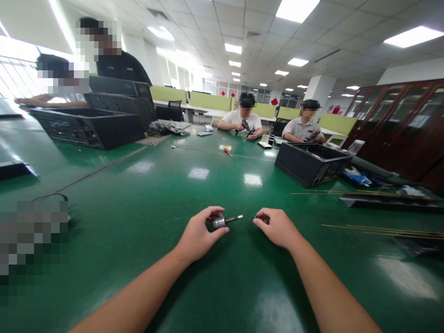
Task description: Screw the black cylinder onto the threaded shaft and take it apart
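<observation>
Low over the green tabletop, my left hand (199,236) is closed around a silver metal cylinder with a thin shaft (219,223). The shaft is dark with a bright tip and points right, toward my other hand. A bit of red shows behind the cylinder, mostly hidden by my fingers. My right hand (277,226) is curled a short way to the right of the tip, apart from it. Its fingertips are pinched together around something small and dark, too hidden to name.
A red-handled screwdriver (228,151) lies farther out on the green table (156,194). Black computer cases stand at left (100,132) and right (305,164). Thin brass-coloured rods (364,227) lie at right. Co-workers sit across the table, one holding a power drill (245,126).
</observation>
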`<action>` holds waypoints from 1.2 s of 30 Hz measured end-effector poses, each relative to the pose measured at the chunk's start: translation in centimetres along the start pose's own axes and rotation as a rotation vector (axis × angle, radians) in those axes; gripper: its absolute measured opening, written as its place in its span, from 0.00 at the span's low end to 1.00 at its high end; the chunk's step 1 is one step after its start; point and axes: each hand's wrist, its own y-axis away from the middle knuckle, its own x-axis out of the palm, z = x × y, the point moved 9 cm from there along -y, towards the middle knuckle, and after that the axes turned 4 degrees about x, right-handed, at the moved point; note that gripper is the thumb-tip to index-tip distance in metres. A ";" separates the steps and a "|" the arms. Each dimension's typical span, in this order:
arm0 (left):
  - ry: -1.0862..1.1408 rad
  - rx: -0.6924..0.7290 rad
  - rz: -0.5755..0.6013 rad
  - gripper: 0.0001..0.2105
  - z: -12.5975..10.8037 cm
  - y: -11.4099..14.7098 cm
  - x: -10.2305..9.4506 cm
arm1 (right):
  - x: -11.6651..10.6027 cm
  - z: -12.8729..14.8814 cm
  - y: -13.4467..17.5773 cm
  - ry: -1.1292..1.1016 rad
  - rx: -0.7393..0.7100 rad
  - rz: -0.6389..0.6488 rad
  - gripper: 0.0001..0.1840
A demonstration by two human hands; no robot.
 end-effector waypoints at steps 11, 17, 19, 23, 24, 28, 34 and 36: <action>0.019 -0.023 0.044 0.13 0.3 0.2 0.6 | 0.6 0.4 0.1 -0.025 -0.034 0.022 0.09; 0.078 -0.003 0.031 0.11 0.0 0.2 0.6 | 0.5 0.5 0.2 -0.032 -0.037 0.027 0.09; 0.068 0.005 0.031 0.11 -0.1 0.2 0.6 | 0.5 0.6 0.2 -0.033 -0.041 0.028 0.09; 0.070 0.015 0.046 0.11 0.0 0.2 0.7 | 0.6 0.7 0.3 -0.029 -0.042 0.037 0.08; 0.072 0.016 0.044 0.11 0.0 0.2 0.7 | 0.6 0.7 0.3 -0.029 -0.040 0.040 0.09; 0.114 -0.010 0.031 0.12 0.0 0.3 0.2 | 0.5 0.6 0.3 -0.032 -0.034 0.041 0.09; -0.142 -0.046 -0.061 0.20 -0.5 2.4 -6.4 | 0.6 0.5 0.2 -0.045 -0.036 0.034 0.10; -0.276 -0.121 -0.116 0.24 0.6 4.5 -10.3 | 0.5 0.4 0.1 -0.049 -0.038 0.027 0.09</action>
